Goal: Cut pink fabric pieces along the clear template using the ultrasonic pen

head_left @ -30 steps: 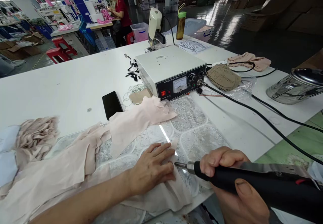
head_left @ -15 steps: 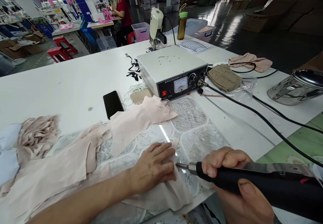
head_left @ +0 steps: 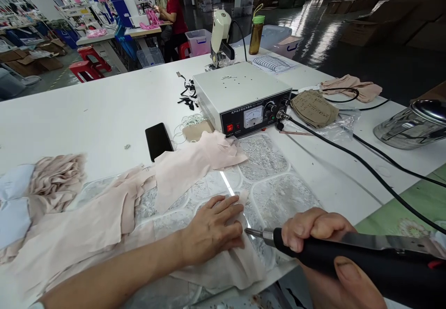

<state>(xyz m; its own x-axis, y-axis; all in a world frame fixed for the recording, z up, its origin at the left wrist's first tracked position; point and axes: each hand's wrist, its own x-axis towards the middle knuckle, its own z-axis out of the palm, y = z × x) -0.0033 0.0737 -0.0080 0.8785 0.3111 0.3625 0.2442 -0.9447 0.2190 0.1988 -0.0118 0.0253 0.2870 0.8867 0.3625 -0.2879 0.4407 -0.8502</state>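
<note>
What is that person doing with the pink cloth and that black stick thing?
The person's left hand lies flat on a pale pink cloth, pressing it onto a patterned mat on the white table. The right hand has a closed grip on a black-handled tool, its metal tip pointing at the cloth beside the left fingers. A black cable leaves the white control box behind.

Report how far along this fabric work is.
Looks done: a crumpled pile of pink pieces sits at the far left. In hand: the left hand presses a pink fabric piece flat on the patterned plate, while the right hand holds the black tool, its metal tip close to that hand. Probably left: the larger pink sheets alongside.
</note>
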